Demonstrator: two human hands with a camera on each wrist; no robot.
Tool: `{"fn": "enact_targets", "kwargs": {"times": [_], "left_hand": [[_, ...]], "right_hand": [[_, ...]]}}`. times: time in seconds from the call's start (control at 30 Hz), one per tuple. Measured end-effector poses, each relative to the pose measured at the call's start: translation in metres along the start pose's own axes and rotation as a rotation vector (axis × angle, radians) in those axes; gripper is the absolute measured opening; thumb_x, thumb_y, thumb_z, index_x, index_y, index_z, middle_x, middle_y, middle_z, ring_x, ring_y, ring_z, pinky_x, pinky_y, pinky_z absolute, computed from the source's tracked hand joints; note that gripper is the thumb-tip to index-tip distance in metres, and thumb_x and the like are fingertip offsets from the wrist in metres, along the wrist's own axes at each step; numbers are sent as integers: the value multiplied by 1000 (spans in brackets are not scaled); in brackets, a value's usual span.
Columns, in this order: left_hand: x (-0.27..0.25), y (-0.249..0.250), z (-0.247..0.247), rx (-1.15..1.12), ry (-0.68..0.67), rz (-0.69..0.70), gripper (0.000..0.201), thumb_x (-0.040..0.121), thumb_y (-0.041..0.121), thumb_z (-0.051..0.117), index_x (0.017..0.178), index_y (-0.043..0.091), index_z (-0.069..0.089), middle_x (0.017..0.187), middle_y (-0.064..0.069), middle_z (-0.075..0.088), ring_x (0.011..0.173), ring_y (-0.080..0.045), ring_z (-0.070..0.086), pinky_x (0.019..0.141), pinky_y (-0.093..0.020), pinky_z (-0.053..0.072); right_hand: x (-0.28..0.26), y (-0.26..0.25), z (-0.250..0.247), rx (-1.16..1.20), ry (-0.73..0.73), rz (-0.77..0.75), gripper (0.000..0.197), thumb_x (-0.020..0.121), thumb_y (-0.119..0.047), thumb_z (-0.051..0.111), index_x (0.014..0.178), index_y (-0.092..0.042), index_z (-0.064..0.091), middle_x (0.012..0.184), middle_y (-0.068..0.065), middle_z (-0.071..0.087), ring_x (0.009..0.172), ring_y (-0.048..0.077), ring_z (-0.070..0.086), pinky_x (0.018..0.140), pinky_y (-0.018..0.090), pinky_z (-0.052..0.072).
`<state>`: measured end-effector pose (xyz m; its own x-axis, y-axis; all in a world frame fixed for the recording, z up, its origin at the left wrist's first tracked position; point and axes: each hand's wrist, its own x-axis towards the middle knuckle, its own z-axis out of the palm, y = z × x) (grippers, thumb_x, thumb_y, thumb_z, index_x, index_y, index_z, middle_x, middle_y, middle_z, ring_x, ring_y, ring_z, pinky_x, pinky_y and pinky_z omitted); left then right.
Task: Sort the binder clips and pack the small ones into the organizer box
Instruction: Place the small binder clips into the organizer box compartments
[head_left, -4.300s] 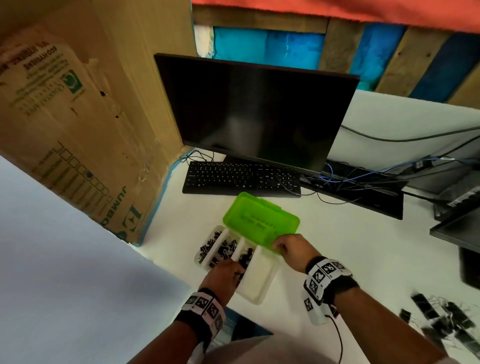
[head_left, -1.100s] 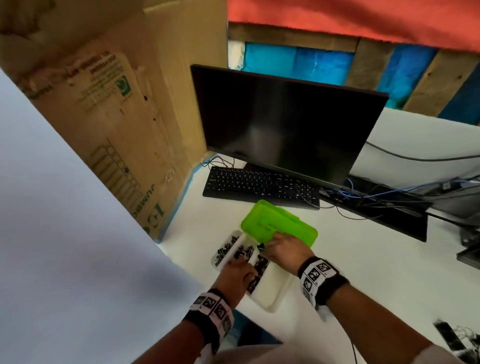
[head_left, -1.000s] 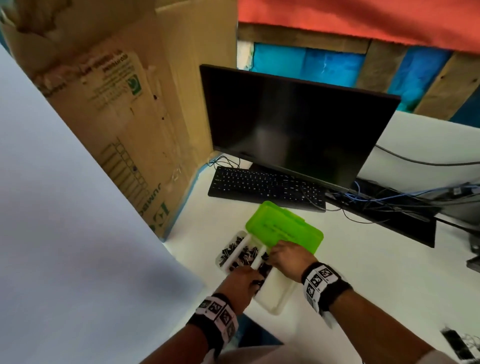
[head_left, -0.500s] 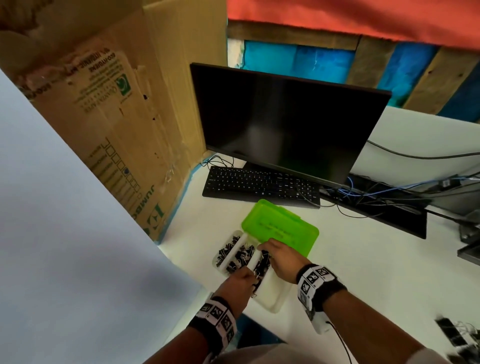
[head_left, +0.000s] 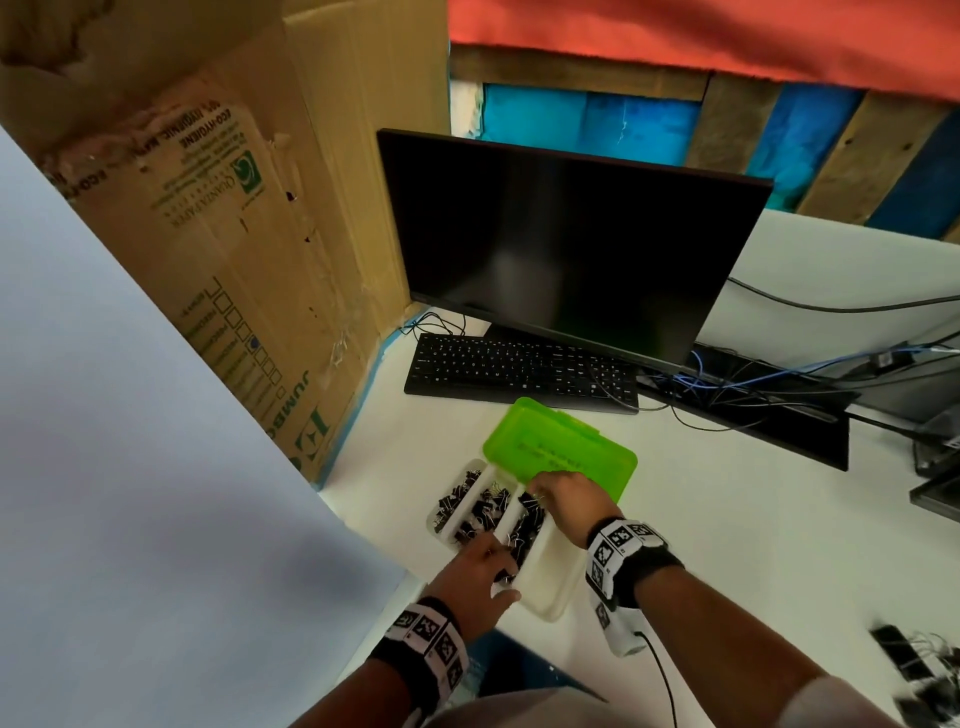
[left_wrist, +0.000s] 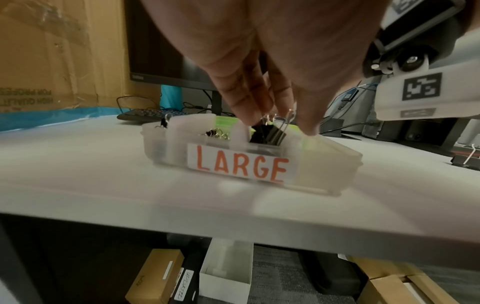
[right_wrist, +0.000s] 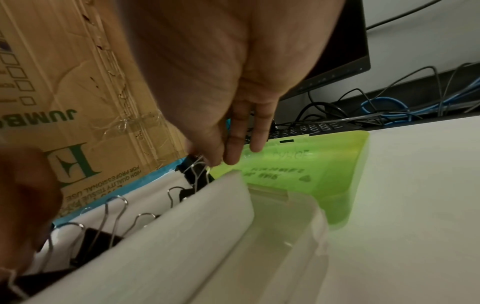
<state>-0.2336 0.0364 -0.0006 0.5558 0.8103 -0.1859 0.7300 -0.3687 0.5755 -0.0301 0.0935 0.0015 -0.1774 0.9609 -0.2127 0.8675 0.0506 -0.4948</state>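
The left hand (left_wrist: 259, 61) pinches black binder clips (left_wrist: 267, 133) in the organizer box (head_left: 545, 587), its grip clamped on their wire handles. Just beyond it, the right hand (right_wrist: 221, 102) has its grip closed on another clip (right_wrist: 196, 170) beside the open green lid (head_left: 561, 452) on the counter (head_left: 727, 519).

One organizer box (head_left: 545, 587) with one green lid (head_left: 561, 452) sits at six o'clock on the desk, and three of its four compartments hold black binder clips (head_left: 475, 512), too many and too tangled to count. Two hands, one monitor (head_left: 566, 244), one keyboard (head_left: 519, 371), one cardboard box (head_left: 249, 218).
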Motion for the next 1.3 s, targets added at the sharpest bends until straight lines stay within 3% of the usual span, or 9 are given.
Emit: {"fn": "enact_targets", "kwargs": {"times": [0.1,0.2,0.33,0.47,0.63,0.8,0.97,1.17,1.3], "left_hand": [[-1,0,0,12,-7,-41,26,93,26,48,117,17,55,124,-1,46,106,-16,53,98,-26,42],[1,2,-3,19,27,-62,29,94,19,42,120,18,53,122,-3,52,103,-21,57,94,-32,47],[6,5,-4,46,4,-58,26,92,10,43,113,14,57,117,-6,52,92,-27,60,86,-37,50],[9,4,-2,124,-78,-58,29,87,2,46,110,10,62,122,-8,48,99,-27,59,93,-36,48],[5,8,2,126,-17,-74,31,90,31,44,112,15,59,121,-2,50,104,-19,57,94,-30,46],[12,7,-3,202,-33,-122,30,97,25,37,108,10,61,118,-8,52,100,-24,58,91,-31,46],[17,8,-2,169,-17,-203,22,93,22,43,110,15,54,108,-9,61,96,-28,61,83,-37,51],[24,14,-5,158,-37,-218,15,92,14,42,98,11,55,101,-11,59,88,-29,61,75,-36,49],[25,12,-6,45,-25,-188,20,88,13,52,108,16,55,110,-3,56,97,-22,60,83,-31,48]], "right_hand": [[0,-1,-2,14,-15,-74,34,87,-2,52,103,-29,66,104,-1,70,96,17,63,82,32,51],[0,-3,0,-30,-89,-130,39,85,2,51,106,-27,66,108,0,69,100,19,62,85,32,50],[-2,-5,2,-86,-150,-172,40,86,3,47,111,-24,64,114,2,66,104,23,59,87,32,49],[-5,-8,-1,-102,-151,-202,31,91,-5,45,114,-21,59,116,5,64,108,25,56,91,35,47],[-4,-5,0,-180,-81,-327,44,84,10,44,112,-22,54,100,6,66,103,26,56,112,40,31],[-13,-6,-5,-90,-109,-316,53,81,12,39,120,-21,53,116,7,60,107,25,53,86,35,46],[-13,-14,-2,-67,-192,-328,45,84,8,40,118,-19,53,119,8,59,108,24,54,90,33,46],[-5,-15,0,-71,-295,-362,55,77,17,39,119,-17,54,121,7,57,113,25,52,95,33,44],[-10,-2,-6,48,-86,-307,65,73,20,37,117,-23,57,123,1,55,116,19,50,99,29,42]]}}
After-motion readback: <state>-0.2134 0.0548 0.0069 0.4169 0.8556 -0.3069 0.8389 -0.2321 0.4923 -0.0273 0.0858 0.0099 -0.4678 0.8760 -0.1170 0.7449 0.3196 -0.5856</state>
